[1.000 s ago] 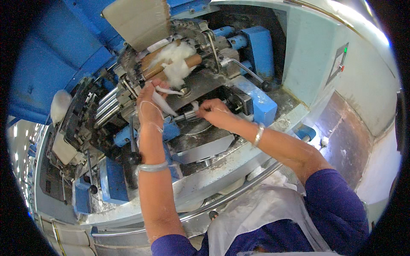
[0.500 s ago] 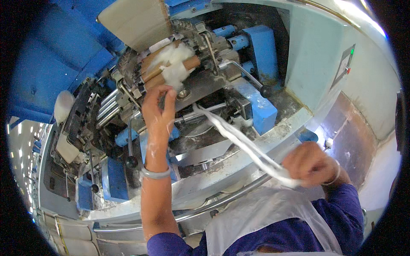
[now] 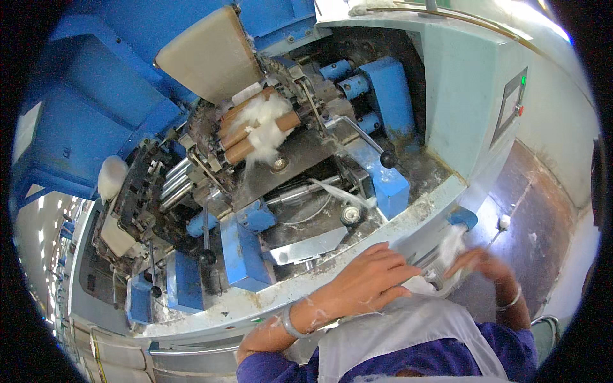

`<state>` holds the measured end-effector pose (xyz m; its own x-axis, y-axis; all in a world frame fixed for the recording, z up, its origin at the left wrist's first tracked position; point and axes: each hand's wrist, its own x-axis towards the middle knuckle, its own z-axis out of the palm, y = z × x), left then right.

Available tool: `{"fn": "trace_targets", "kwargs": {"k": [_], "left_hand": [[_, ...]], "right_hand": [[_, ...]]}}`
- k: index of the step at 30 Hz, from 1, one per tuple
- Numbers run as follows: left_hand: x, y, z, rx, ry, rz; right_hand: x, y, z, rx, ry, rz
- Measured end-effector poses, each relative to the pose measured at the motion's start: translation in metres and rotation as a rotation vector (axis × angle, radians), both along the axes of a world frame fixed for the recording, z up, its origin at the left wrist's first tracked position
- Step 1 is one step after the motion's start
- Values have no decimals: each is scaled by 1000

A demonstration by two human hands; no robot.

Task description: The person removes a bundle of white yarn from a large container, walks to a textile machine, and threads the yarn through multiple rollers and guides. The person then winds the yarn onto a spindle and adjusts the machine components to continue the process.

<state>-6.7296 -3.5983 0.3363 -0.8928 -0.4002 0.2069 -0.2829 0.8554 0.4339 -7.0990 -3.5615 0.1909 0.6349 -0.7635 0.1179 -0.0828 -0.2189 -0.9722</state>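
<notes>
Fingers stretched and thumb apart, my left hand [image 3: 370,281] is over the front of my white apron [image 3: 408,322], with nothing visible in it. Wisps of white fibre cling to its wrist. My right hand [image 3: 486,265], smeared by motion, is at the right beside a loose tuft of white fibre [image 3: 452,247]; whether it touches the tuft is unclear. On the machine, fluffy white fibre [image 3: 265,121] is bunched over brown rollers [image 3: 239,152]. Below them is a metal plate [image 3: 300,156] with a small round brass-coloured hole piece [image 3: 279,165]. A thin white strand [image 3: 341,193] lies across the lower shaft.
A raised beige cover [image 3: 207,54] stands behind the rollers. Black-knobbed levers [image 3: 387,159] and blue blocks [image 3: 246,258] jut toward me. The machine's pale front ledge [image 3: 434,198] is dusted with lint. A control panel [image 3: 509,105] is on the right housing.
My left hand has come down from the rollers to my apron. The long white sliver no longer stretches from the machine to my right hand, which has shifted slightly right.
</notes>
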Motion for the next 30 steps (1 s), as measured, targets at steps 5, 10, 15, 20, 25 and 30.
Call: {"fn": "trace_targets", "kwargs": {"k": [5,10,15,20,25,30], "left_hand": [[30,9,25,-31,14,181],[72,27,43,-419,226,448],[156,29,72,-838,207,900],[213,-8,52,-365,578,784],[215,-31,29,-365,1074,567],[212,-30,40,-233,1224,644]], "right_hand": [[78,6,-155,607,401,185],[132,-13,-217,573,330,328],[115,-36,-151,371,576,623],[77,-39,43,-83,926,546],[109,-94,159,-812,-33,-244],[164,-172,175,-1259,-16,-452]]}}
